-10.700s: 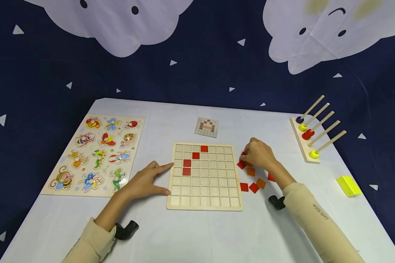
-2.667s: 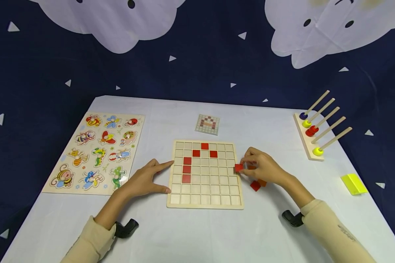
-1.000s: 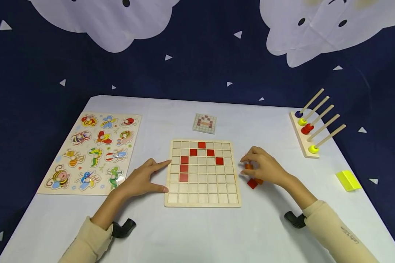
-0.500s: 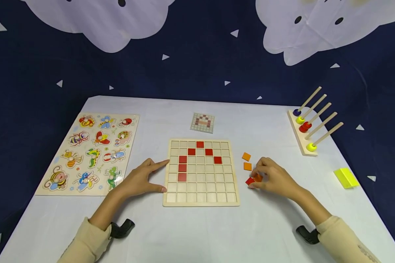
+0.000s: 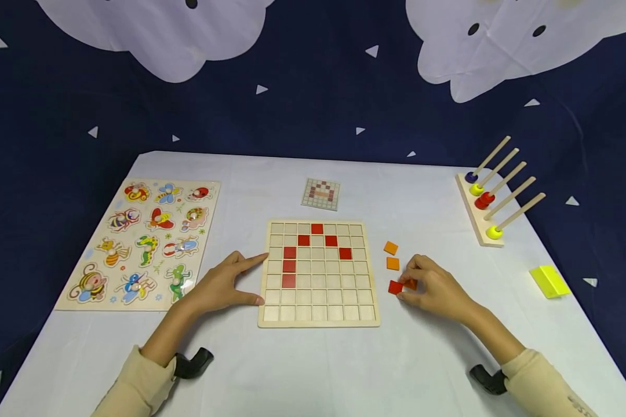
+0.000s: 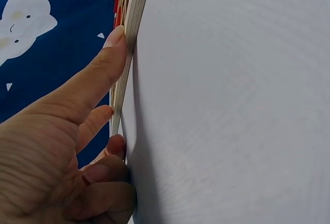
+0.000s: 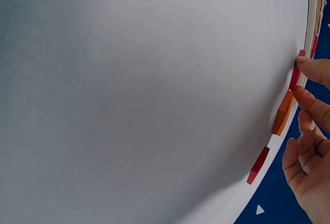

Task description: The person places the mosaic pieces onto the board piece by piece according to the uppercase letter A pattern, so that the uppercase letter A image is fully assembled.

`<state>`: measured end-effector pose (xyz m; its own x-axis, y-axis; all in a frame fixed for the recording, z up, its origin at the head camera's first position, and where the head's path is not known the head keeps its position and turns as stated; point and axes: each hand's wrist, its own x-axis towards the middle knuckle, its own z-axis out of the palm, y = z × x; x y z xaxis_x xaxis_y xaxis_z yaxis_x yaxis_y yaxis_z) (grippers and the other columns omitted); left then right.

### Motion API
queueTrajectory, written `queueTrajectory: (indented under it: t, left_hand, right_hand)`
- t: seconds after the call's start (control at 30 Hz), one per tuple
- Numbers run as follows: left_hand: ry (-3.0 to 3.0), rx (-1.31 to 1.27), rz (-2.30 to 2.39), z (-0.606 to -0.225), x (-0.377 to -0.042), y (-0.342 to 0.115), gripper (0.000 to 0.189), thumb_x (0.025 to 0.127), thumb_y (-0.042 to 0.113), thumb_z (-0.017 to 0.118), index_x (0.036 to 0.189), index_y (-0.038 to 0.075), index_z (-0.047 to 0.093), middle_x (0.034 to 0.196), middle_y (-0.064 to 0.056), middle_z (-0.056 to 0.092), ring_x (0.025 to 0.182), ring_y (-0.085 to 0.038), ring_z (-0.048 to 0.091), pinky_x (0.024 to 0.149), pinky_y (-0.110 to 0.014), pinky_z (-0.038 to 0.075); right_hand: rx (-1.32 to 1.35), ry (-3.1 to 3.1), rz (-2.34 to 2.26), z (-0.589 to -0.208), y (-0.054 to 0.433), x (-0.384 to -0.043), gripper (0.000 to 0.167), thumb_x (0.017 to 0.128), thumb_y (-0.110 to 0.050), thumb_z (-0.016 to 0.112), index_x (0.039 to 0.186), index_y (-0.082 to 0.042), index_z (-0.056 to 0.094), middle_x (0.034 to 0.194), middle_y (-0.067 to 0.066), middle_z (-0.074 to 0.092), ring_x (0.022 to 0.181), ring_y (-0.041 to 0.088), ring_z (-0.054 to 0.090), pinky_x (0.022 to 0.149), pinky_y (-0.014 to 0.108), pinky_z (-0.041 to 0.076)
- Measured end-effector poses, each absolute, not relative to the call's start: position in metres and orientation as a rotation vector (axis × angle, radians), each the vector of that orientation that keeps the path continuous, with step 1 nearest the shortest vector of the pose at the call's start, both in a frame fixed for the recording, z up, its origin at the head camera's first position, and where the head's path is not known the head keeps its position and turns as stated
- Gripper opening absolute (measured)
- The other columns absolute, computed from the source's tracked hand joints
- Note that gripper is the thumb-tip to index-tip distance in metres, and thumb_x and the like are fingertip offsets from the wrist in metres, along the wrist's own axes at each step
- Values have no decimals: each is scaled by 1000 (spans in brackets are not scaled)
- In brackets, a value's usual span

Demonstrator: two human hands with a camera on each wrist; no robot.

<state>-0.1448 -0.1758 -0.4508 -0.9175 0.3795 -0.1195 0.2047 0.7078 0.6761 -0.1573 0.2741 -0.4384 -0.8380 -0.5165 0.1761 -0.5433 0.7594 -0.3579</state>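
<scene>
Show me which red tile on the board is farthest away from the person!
The red tile in the middle of the far row of the board; the other six lie in nearer rows.

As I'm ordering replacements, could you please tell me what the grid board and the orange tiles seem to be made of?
The grid board looks like matte, unpainted wood, judging by its pale tan colour and low sheen. The orange tiles look smooth and evenly coloured, perhaps painted wood or plastic; no grain shows, so I cannot tell which.

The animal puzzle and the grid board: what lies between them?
The left hand, touching the grid board, and otherwise white tabletop. The head view shows this.
</scene>
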Motion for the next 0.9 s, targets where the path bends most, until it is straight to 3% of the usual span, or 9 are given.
queueTrajectory:
  t: [0.43,0.9]
  left_hand:
    - [2669,472,1015,-451,-145,-176,93,70,41,89,150,23,46,91,-2,39,69,-14,28,59,-27,27]
    - [2659,471,1036,-450,-145,-175,93,69,40,89,150,21,47,90,-2,38,70,-14,29,59,-27,27]
  right_hand:
    - [964,-2830,660,-429,268,-167,22,68,-13,87,84,-12,73,93,-5,51,85,7,47,71,27,44]
    - [1025,-2856,798,-426,224,-192,19,74,-13,85,90,-11,75,97,-4,51,86,15,52,72,27,45]
